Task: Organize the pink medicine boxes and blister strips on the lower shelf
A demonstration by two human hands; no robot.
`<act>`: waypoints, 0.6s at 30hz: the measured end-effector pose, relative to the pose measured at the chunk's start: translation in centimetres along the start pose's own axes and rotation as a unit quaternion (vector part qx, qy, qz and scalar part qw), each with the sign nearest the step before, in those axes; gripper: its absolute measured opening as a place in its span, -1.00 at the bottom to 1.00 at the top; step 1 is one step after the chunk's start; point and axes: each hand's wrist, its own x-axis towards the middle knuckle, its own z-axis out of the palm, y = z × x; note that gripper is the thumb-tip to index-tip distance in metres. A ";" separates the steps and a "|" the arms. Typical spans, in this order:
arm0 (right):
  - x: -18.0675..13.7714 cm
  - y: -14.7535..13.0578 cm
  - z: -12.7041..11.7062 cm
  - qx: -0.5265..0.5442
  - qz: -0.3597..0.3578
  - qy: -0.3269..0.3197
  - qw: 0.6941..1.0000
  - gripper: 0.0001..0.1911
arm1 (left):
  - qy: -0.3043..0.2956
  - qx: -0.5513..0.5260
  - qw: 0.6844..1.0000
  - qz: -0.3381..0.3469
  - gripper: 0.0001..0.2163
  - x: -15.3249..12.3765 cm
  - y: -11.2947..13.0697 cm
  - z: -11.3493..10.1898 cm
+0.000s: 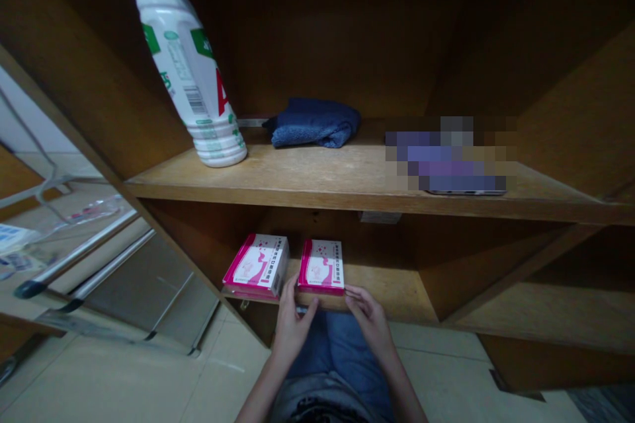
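Note:
A pink and white medicine box (321, 265) with dark printed characters lies flat on the lower shelf, near its front edge. My left hand (292, 318) has its fingers along the box's left front corner, the thumb apart in front. At the right front corner, the bent fingers of my right hand (371, 318) touch the box. Both hands hold it between them from the sides. A matching pink and white box (258, 266), or a short stack of them, sits to the left, apart from the held one.
On the upper shelf (307, 182) stand a white bottle (191, 79) with a green cap, a folded blue cloth (315, 123) and a blurred-out flat object (449, 158). A divider (476, 271) bounds the lower compartment's right. A metal-framed rack (99, 264) is at left.

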 end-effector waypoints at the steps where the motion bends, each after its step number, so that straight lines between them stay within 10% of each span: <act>1: -0.1 -0.2 -0.1 -0.016 -0.010 -0.001 1.000 -0.71 | 0.004 -0.010 1.000 -0.005 -0.52 -0.1 -0.1 0.0; 18: -0.5 -1.3 -0.3 -0.074 -0.038 -0.017 0.996 -0.77 | 0.027 -0.119 0.991 -0.050 -0.70 -0.8 -0.3 0.0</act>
